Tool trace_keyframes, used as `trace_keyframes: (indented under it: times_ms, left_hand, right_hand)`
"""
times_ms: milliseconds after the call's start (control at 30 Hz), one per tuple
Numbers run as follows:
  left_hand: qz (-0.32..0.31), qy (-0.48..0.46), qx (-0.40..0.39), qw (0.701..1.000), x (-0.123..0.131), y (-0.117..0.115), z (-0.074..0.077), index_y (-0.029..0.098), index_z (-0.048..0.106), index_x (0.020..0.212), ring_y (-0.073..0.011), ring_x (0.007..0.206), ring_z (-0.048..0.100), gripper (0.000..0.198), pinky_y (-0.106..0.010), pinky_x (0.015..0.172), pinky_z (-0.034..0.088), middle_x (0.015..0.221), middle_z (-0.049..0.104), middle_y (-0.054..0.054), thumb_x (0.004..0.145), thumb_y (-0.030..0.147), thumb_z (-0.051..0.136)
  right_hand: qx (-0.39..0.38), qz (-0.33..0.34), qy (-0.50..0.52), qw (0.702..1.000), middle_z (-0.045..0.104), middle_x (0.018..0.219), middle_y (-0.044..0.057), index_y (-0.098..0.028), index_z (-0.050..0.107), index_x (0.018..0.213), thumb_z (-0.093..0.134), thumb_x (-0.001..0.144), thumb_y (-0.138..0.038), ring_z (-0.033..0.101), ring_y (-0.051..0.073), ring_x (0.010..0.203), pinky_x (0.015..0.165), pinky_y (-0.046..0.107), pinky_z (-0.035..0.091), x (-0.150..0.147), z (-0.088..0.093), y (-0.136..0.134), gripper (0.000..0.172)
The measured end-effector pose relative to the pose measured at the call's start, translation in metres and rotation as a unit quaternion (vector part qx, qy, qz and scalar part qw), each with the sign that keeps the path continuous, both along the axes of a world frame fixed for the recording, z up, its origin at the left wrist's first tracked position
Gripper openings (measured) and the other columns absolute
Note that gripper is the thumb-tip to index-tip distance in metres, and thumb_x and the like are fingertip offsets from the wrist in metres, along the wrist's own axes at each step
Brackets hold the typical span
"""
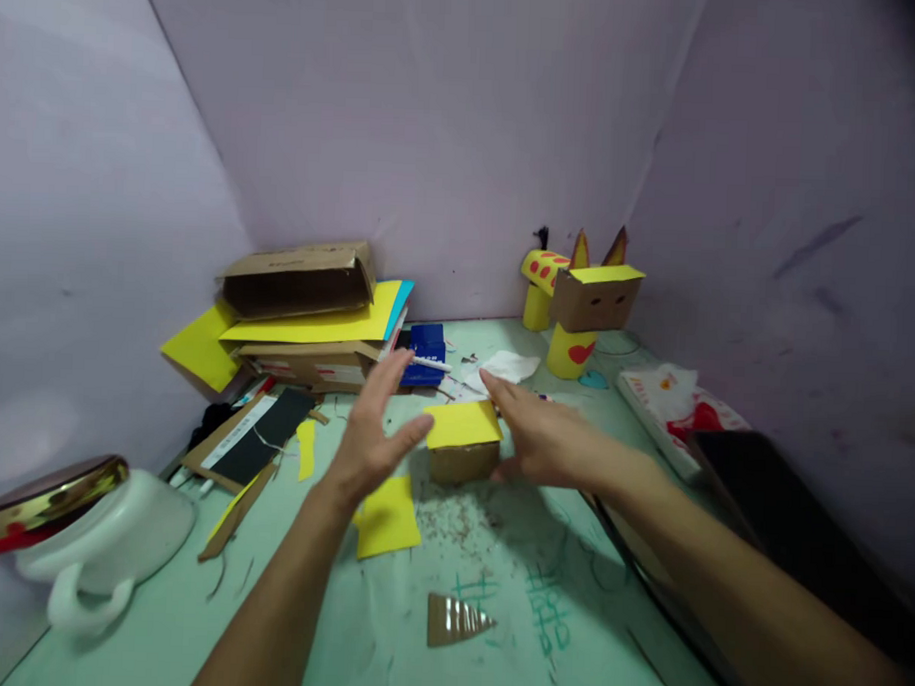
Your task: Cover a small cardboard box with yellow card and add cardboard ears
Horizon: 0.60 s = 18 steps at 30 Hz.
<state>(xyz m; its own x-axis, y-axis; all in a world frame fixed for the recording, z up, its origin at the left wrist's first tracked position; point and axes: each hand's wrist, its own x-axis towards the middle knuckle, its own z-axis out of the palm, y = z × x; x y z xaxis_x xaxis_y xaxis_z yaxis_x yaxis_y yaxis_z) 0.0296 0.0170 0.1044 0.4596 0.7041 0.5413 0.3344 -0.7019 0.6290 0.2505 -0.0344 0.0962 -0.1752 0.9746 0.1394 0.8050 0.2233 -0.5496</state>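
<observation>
A small cardboard box (463,461) with a yellow paper top stands on the pale green table between my two hands. My left hand (377,435) is at its left, fingers stretched out and thumb apart, the thumb tip close to the yellow top. At the box's right side is my right hand (538,431), fingers extended and spread from the thumb; whether it touches the box I cannot tell. A yellow paper piece (388,521) lies below my left hand. Nearer to me is a striped cardboard triangle (457,620), with small brown scraps scattered between it and the box.
A cardboard and paper animal figure (595,303) stands at the back right. Behind on the left are an open cardboard box (298,282) and yellow sheets (308,328). A white cup (113,531) stands left; a white-red packet (672,416) and dark slab (788,525) lie right.
</observation>
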Motion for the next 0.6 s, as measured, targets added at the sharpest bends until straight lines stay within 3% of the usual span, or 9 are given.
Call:
trace_keyframes:
  times_ms: [133, 267, 367, 500, 600]
  left_hand:
    - [0.101, -0.066, -0.029, 0.992, -0.02, -0.002, 0.017, 0.018, 0.062, 0.11, -0.0211, 0.103, 0.06, 0.036, -0.033, 0.093, 0.044, 0.11, 0.066, -0.008, 0.078, 0.035, 0.06]
    - [0.166, 0.019, -0.049, 0.985, -0.035, -0.01, 0.011, 0.018, 0.068, 0.09, -0.0187, 0.081, 0.064, 0.021, -0.03, 0.078, 0.05, 0.088, 0.072, -0.005, 0.075, 0.029, 0.06]
    - [0.101, 0.144, -0.108, 0.978, -0.041, -0.019, 0.005, 0.019, 0.068, 0.076, -0.0167, 0.07, 0.062, 0.014, -0.027, 0.067, 0.047, 0.076, 0.071, -0.003, 0.074, 0.026, 0.056]
    - [-0.039, 0.337, -0.171, 0.925, -0.037, -0.04, 0.01, 0.02, 0.064, 0.07, -0.0138, 0.062, 0.055, 0.014, -0.024, 0.058, 0.04, 0.066, 0.064, 0.0, 0.075, 0.024, 0.053]
    - [-0.105, 0.4, -0.161, 0.896, -0.024, -0.061, 0.011, 0.021, 0.062, 0.074, -0.0149, 0.065, 0.055, 0.009, -0.024, 0.056, 0.037, 0.071, 0.064, 0.001, 0.074, 0.027, 0.056]
  right_hand:
    - [0.006, 0.025, -0.013, 1.0, 0.024, 0.151, 0.013, -0.022, 0.02, 0.145, 0.08, 0.052, -0.041, 0.026, 0.038, 0.134, 0.105, 0.055, 0.026, 0.004, 0.001, 0.002, 0.113]
    - [0.024, 0.058, -0.007, 0.998, 0.032, 0.147, 0.014, -0.02, 0.027, 0.143, 0.078, 0.056, -0.043, 0.031, 0.035, 0.132, 0.106, 0.049, 0.028, -0.003, -0.008, 0.005, 0.104]
    - [0.047, 0.059, -0.002, 0.997, 0.045, 0.137, 0.013, -0.022, 0.033, 0.14, 0.077, 0.06, -0.038, 0.043, 0.035, 0.123, 0.101, 0.049, 0.034, -0.008, -0.016, 0.009, 0.092]
    - [0.135, 0.011, 0.026, 0.991, 0.051, 0.127, 0.014, -0.019, 0.04, 0.132, 0.074, 0.064, -0.037, 0.048, 0.033, 0.116, 0.096, 0.05, 0.039, -0.013, -0.019, 0.012, 0.079]
    - [0.174, -0.014, 0.048, 0.983, 0.051, 0.124, 0.017, -0.015, 0.043, 0.128, 0.074, 0.065, -0.036, 0.048, 0.032, 0.115, 0.095, 0.048, 0.041, -0.019, -0.02, 0.012, 0.074]
